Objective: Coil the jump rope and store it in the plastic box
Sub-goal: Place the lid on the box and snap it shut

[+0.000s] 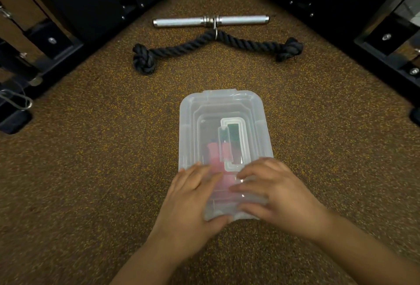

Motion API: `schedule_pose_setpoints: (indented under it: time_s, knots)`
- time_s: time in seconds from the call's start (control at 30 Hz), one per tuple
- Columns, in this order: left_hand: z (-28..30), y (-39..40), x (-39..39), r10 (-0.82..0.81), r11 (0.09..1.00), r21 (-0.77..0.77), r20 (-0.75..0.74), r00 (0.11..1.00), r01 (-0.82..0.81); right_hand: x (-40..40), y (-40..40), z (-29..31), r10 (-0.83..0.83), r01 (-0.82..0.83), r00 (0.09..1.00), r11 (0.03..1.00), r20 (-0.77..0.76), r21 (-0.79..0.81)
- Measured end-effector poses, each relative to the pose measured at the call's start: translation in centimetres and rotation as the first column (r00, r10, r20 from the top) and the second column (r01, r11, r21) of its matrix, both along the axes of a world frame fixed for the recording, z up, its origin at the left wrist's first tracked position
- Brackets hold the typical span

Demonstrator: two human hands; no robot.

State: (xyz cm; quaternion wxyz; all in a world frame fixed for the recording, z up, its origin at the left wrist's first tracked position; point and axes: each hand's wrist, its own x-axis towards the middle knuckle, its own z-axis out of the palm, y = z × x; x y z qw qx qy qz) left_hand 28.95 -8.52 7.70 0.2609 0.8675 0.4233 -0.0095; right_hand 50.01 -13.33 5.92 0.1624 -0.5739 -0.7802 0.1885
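In the head view, a clear plastic box (223,148) with its lid on sits on the speckled brown floor (91,171), roughly midway between two black weight machines. Through the cloudy lid (227,112) a pink shape (214,155) and a dark green one (233,133) show inside, near the box's middle; whether these are the jump rope I cannot tell for sure. Both hands rest on the near end of the lid: the left hand (193,198) lies flat with fingers spread, its thumb hooked around the near edge, and the right hand (272,191) is loosely curled with fingertips pressing the lid top, neither closed around anything. Beyond the box, toward the far side of the floor, lie a black tricep rope (216,47) with knotted ends and, just behind it, a silver straight bar handle (210,21).
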Motion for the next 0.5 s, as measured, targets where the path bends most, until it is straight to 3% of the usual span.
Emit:
schedule_pose_setpoints:
  time_s: [0.1,0.23,0.4,0.5]
  knots:
    - [-0.1,1.9,0.8,0.069,0.997,0.026,0.122,0.990,-0.073,0.7,2.9,-0.1,-0.158,0.165,0.975,0.986,-0.157,0.031]
    - [-1.3,7.6,3.7,0.162,0.982,0.077,0.107,0.981,-0.170,1.8,8.1,-1.5,-0.317,0.334,0.935,0.938,-0.161,0.091]
    - [-2.8,13.7,6.3,0.123,0.984,0.136,-0.030,0.992,-0.118,2.3,12.5,-2.7,-0.316,0.324,0.946,0.936,-0.073,0.141]
    - [-3.0,16.4,7.2,0.204,0.965,0.169,-0.006,0.979,-0.200,2.5,14.2,-2.5,-0.343,0.354,0.934,0.929,-0.104,0.113]
